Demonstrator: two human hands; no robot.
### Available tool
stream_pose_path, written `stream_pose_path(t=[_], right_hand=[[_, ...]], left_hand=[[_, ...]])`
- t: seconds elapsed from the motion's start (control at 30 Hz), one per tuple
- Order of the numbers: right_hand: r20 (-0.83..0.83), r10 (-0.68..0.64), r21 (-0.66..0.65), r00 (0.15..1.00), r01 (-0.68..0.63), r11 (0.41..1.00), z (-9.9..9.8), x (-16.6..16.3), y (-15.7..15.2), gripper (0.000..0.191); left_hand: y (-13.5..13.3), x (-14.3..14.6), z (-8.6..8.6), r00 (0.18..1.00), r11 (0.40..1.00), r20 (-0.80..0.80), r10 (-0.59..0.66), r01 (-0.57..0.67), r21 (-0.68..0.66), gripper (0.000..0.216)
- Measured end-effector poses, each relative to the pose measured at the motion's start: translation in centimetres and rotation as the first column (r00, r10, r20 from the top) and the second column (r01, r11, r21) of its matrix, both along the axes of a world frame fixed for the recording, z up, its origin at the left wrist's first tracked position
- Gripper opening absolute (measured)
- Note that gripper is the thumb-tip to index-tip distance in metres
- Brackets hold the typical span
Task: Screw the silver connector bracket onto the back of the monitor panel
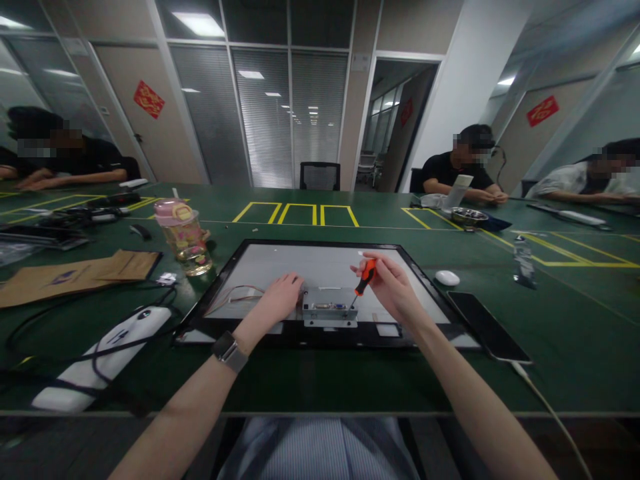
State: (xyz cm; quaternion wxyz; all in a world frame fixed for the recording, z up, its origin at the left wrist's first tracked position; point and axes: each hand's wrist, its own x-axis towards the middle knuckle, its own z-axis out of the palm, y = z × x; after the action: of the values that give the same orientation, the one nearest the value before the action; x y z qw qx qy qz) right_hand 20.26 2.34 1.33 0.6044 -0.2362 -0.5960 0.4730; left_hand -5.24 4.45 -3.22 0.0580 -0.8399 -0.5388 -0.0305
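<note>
A flat display panel [340,253] with a black frame lies before me, its pale back facing up. Near its front edge is a silver metal bracket [325,320] with video ports in its face. My left hand [281,298] is closed at the bracket's left end, its fingertips partly hidden; a watch is on that wrist. My right hand [393,280] grips an orange and black screwdriver [367,273] in its fingers. The screwdriver's tip points down at the right end of the bracket, beside the ports. Thin wires [235,291] run across the panel, left of my left hand.
A drink bottle [184,240], brown paper bag [75,275] and white power strip [107,357] with black cables are on the left. To the right are a white earbud case [447,277], a phone [487,327] and a metal bowl [469,217]. Several people sit across the table.
</note>
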Motion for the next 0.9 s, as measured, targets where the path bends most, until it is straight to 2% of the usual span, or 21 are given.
stream_pose_path(t=[0.13, 0.27, 0.4, 0.63, 0.9], right_hand=[[-0.038, -0.037, 0.022, 0.999, 0.038, 0.999, 0.01, -0.09, 0.09, 0.028], [0.018, -0.088, 0.048, 0.996, 0.087, 0.995, -0.32, 0.12, 0.26, 0.024], [0.017, -0.055, 0.020, 0.998, 0.054, 0.998, -0.39, 0.06, 0.12, 0.025], [0.005, -0.080, 0.083, 0.997, 0.079, 0.993, -0.21, 0.11, 0.16, 0.022], [-0.032, 0.010, 0.018, 0.999, -0.009, 1.000, 0.06, 0.29, 0.07, 0.022]], left_hand=[[0.09, -0.02, -0.06, 1.000, 1.000, -0.001, -0.004, 0.004, -0.003, 0.034], [0.01, 0.00, 0.09, 1.000, 1.000, 0.001, 0.001, -0.001, -0.014, 0.036], [-0.05, 0.03, 0.16, 1.000, 1.000, 0.000, 0.005, -0.005, -0.011, 0.036], [-0.07, 0.06, 0.21, 1.000, 1.000, -0.003, 0.006, -0.007, -0.020, 0.034], [-0.26, 0.18, 0.39, 0.999, 1.000, -0.031, 0.011, -0.012, -0.010, 0.034]])
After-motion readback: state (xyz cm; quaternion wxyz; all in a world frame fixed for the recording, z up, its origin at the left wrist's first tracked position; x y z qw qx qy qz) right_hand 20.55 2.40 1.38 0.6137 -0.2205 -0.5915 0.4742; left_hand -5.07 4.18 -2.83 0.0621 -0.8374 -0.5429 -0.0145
